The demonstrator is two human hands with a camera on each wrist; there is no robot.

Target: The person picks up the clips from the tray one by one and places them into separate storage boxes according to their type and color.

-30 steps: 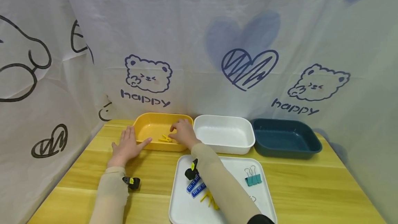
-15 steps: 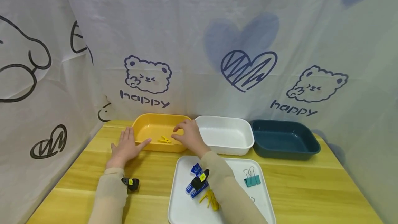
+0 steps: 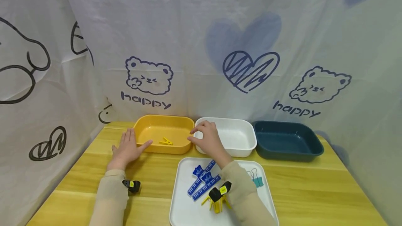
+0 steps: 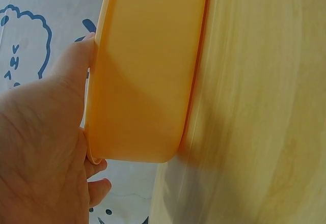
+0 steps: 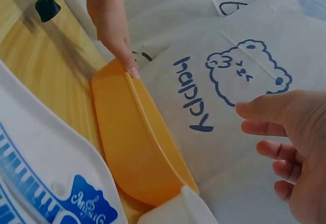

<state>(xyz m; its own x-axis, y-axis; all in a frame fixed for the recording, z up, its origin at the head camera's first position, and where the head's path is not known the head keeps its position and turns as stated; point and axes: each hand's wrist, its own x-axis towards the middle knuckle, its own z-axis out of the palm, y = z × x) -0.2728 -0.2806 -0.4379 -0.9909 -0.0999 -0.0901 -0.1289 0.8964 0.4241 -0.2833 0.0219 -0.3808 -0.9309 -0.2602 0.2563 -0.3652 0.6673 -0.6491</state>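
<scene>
My left hand (image 3: 126,151) rests at the left front corner of the yellow bin (image 3: 174,149), its fingers spread and its thumb on the rim. Close up, the left wrist view shows that thumb along the bin's edge. A yellow clothespin (image 3: 166,142) lies on the floor of the yellow bin. My right hand (image 3: 208,138) hovers over the left end of the white bin (image 3: 230,152), with nothing between its thumb and loosely bent fingers. Below it, the white tray (image 3: 185,215) bears blue piano-patterned clips (image 3: 205,186), several yellow clothespins (image 3: 216,206) and a teal binder clip (image 3: 258,181) partly behind my right sleeve.
A dark teal bin (image 3: 287,157) stands right of the white one, so the three bins form a row along the back of the wooden table (image 3: 317,191). Behind them hangs a printed white cloth (image 3: 201,90).
My right hand has drawn away from the clothespin in the yellow bin, moving right to above the white bin. More of the blue clips shows now. My left hand has stayed put.
</scene>
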